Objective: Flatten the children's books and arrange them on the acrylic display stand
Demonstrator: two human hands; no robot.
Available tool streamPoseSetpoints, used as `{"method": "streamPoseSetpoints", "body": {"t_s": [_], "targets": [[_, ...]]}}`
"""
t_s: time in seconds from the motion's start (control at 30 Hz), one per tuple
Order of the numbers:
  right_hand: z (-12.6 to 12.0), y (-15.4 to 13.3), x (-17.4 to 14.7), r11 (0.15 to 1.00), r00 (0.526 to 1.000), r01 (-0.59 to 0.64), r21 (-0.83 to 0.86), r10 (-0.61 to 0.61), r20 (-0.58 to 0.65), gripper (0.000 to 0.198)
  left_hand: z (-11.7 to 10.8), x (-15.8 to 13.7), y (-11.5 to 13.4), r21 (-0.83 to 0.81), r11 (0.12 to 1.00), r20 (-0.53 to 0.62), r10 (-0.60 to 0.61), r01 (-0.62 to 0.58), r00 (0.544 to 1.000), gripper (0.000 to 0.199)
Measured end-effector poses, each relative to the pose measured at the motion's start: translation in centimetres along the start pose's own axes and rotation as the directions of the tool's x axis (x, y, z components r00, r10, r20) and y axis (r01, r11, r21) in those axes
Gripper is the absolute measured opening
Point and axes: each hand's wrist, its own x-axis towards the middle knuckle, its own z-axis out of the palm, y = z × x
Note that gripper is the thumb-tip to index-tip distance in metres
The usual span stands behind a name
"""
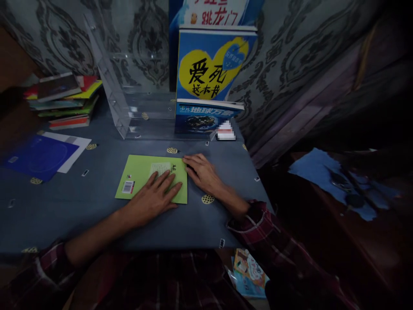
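Observation:
A light green book lies closed on the cloth-covered table, its barcode and a pale text panel facing up. My left hand rests flat on the cover's right half, fingers spread, hiding part of the panel. At the book's upper right corner, my right hand touches the edge with its fingers stretched out; its thumb side is partly hidden. Behind the book stands a clear acrylic rack, holding upright a blue book with a yellow heart and a lower blue book with a globe picture.
A stack of books sits at the back left. Nearer, a dark blue booklet overlaps a white sheet. A small white item, blurred out, lies by the rack's right end. Below the front edge are colourful books.

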Motion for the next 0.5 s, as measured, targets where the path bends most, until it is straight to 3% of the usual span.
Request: {"method": "streamPoseSetpoints", "body": {"t_s": [0.13, 0.3, 0.4, 0.5], "targets": [[-0.1, -0.1, 0.0, 1.000, 1.000, 0.011, 0.007, -0.011, -0.013, 0.036, -0.4, -0.2, 0.1, 0.080, 0.994, -0.046, 0.075, -0.071, 0.996, 0.043], [-0.6, -0.5, 0.1, 0.997, 1.000, 0.014, 0.079, -0.013, -0.016, 0.040, -2.2, 0.1, -0.8, 0.058, 0.996, -0.205, 0.081, -0.071, 0.975, 0.025], [-1.0, -0.5, 0.1, 0.976, 1.000, -0.011, 0.216, 0.015, -0.016, 0.048, -3.7, 0.4, -1.7, -0.065, 0.998, -0.297, -0.012, -0.008, 0.955, 0.025], [-1.0, -0.3, 0.1, 0.891, 0.998, -0.023, 0.453, 0.045, -0.037, 0.054, -5.6, 0.7, -2.6, -0.287, 0.954, -0.369, -0.197, 0.091, 0.908, 0.023]]}}
